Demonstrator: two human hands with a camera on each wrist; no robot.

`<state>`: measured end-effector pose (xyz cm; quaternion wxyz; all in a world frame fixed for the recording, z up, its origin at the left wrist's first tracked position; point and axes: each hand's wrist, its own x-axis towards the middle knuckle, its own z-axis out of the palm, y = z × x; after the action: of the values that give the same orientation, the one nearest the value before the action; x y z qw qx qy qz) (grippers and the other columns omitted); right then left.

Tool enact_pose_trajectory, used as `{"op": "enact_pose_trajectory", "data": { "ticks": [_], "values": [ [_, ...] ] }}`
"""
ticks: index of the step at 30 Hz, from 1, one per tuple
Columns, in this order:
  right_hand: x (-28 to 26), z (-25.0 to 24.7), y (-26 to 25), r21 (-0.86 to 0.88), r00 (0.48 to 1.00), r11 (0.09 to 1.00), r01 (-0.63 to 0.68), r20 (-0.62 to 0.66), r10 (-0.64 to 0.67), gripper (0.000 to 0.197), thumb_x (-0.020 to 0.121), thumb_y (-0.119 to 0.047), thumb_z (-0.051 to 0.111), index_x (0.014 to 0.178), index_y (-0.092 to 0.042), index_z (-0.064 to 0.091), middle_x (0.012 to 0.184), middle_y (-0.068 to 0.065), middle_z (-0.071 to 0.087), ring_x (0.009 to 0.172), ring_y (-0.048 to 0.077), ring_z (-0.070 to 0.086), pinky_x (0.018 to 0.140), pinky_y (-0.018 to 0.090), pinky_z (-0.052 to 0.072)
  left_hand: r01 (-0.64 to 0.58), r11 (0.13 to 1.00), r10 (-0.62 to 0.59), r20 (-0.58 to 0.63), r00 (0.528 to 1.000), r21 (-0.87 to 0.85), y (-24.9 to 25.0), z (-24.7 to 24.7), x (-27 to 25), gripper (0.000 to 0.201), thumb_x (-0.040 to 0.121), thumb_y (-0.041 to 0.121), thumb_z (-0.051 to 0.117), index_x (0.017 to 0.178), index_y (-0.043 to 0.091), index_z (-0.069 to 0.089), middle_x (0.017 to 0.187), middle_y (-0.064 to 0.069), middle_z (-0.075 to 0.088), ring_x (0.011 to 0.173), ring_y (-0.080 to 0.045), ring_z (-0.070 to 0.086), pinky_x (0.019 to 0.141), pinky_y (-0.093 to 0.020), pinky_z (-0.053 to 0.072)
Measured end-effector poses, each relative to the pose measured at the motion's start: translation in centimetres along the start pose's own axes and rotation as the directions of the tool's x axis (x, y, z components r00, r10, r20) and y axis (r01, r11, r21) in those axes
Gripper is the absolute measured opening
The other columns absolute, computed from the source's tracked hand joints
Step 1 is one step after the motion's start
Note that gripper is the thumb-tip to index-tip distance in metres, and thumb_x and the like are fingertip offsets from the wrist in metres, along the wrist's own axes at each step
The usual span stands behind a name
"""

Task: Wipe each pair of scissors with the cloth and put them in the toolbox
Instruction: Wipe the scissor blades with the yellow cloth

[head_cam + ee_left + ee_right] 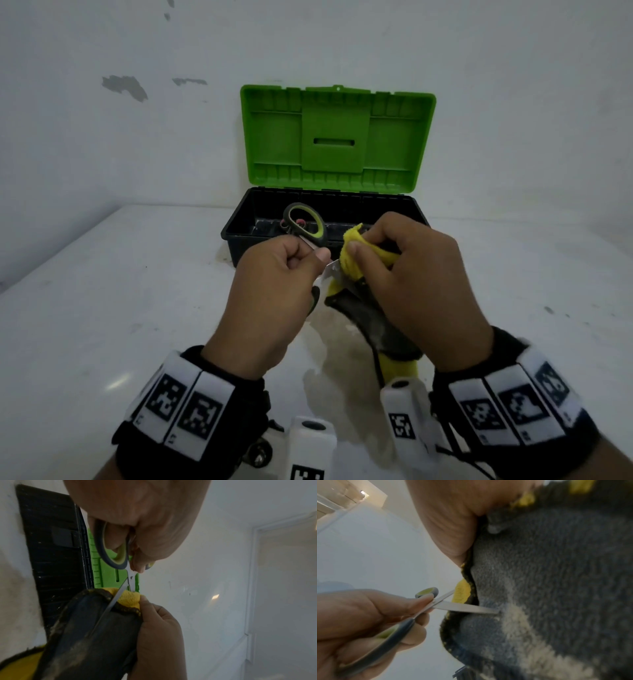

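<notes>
My left hand (310, 256) grips a pair of scissors (320, 230) with grey and lime-green handles, one handle loop sticking up above the fist. The blades (117, 595) stand apart. My right hand (358, 247) pinches a yellow cloth with a dark grey side (352, 265) round one blade, while the other blade (467, 607) lies across the grey side of the cloth (556, 588). The cloth's tail hangs down to the table. Just behind both hands stands the black toolbox (376, 205), its green lid (335, 137) upright and open.
The toolbox sits on a white table (137, 308) close to a white wall. A small pink-red object (300, 222) lies in the box, seen through the scissor loop; I cannot tell what it is. A closed latch shows on the box's front (63, 538).
</notes>
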<state>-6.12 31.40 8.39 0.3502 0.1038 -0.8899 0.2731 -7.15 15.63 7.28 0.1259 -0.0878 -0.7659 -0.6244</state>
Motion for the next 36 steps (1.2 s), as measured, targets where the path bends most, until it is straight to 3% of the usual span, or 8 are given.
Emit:
{"op": "enact_pose_trajectory", "data": {
  "ticks": [8,11,18,23,28,32,34,36],
  "values": [
    [0.2,0.3,0.8,-0.031,0.998,0.999,-0.038,-0.051,0.037,0.019,0.090,-0.030,0.067,0.076,-0.021,0.058,0.067,-0.008,0.058,0.061,0.007,0.053,0.051,0.023,0.041,-0.020,1.000,0.020,-0.001,1.000,0.022,-0.6,-0.3,-0.3,0.032,0.091,0.025,0.066,0.078,-0.004,0.063,0.060,-0.017,0.042,0.053,-0.013,0.037,0.047,-0.017,0.035],
    [-0.1,0.5,0.4,-0.010,0.999,1.000,-0.012,-0.050,0.011,0.020,0.091,-0.030,0.066,0.075,-0.020,0.059,0.066,-0.008,0.059,0.060,0.007,0.054,0.051,0.020,0.040,-0.045,0.998,0.046,-0.018,0.999,0.045,-0.5,-0.3,-0.3,0.026,0.090,0.025,0.067,0.076,0.003,0.066,0.064,-0.018,0.053,0.058,-0.028,0.046,0.055,-0.029,0.047],
    [1.4,-0.8,4.5,-0.036,0.965,0.966,-0.257,-0.057,0.255,0.019,0.088,-0.032,0.068,0.075,-0.019,0.062,0.069,-0.011,0.059,0.066,-0.001,0.053,0.056,0.005,0.034,-0.015,0.999,0.017,-0.057,0.998,0.029,-1.2,-1.2,-0.6,0.026,0.090,0.023,0.067,0.073,0.003,0.066,0.060,-0.012,0.049,0.054,-0.011,0.043,0.049,-0.017,0.039],
    [1.5,-2.9,5.5,0.196,0.890,0.875,-0.442,-0.030,0.456,0.008,0.092,-0.022,0.063,0.095,-0.019,0.057,0.067,0.017,0.065,0.055,0.018,0.052,0.046,0.014,0.034,0.076,0.996,-0.080,-0.086,0.993,-0.043,-1.2,-2.6,0.3,0.030,0.092,0.020,0.067,0.075,-0.005,0.064,0.057,-0.004,0.038,0.041,-0.006,0.026,0.038,-0.013,0.026],
    [1.6,-3.0,4.9,0.462,0.780,0.644,-0.609,0.206,0.591,0.022,0.095,-0.011,0.052,0.088,-0.019,0.071,0.080,0.017,0.072,0.077,0.037,0.067,0.064,0.035,0.052,0.127,0.988,-0.134,-0.086,0.987,-0.083,-1.1,-2.8,0.7,0.030,0.092,0.018,0.066,0.076,-0.007,0.062,0.050,0.003,0.035,0.037,-0.005,0.024,0.036,-0.013,0.025],
    [1.9,-2.8,3.3,0.677,0.649,0.226,-0.700,0.471,0.597,0.024,0.092,-0.012,0.053,0.091,-0.010,0.076,0.089,0.012,0.076,0.079,0.025,0.072,0.067,0.032,0.057,0.133,0.989,-0.140,-0.111,0.984,-0.065,-1.0,-2.4,0.5,0.033,0.092,0.023,0.066,0.075,-0.005,0.060,0.057,-0.004,0.031,0.043,-0.009,0.022,0.038,-0.017,0.023],
    [1.8,-2.7,2.4,0.717,0.648,0.094,-0.691,0.556,0.520,0.018,0.086,-0.010,0.060,0.096,-0.003,0.073,0.092,0.015,0.075,0.077,0.024,0.072,0.063,0.030,0.060,0.134,0.989,-0.141,-0.114,0.983,-0.065,-1.0,-2.2,0.4,0.034,0.092,0.024,0.066,0.077,-0.007,0.059,0.061,-0.007,0.031,0.045,-0.011,0.022,0.038,-0.018,0.023],
    [1.5,-2.4,1.8,0.736,0.682,0.074,-0.673,0.578,0.448,0.029,0.074,-0.009,0.064,0.101,0.002,0.071,0.097,0.018,0.074,0.080,0.026,0.072,0.067,0.031,0.061,0.122,0.991,-0.128,-0.115,0.985,-0.060,-1.1,-1.8,0.3,0.034,0.092,0.024,0.065,0.080,-0.008,0.061,0.064,-0.009,0.035,0.048,-0.012,0.024,0.038,-0.018,0.024]
  ]
}}
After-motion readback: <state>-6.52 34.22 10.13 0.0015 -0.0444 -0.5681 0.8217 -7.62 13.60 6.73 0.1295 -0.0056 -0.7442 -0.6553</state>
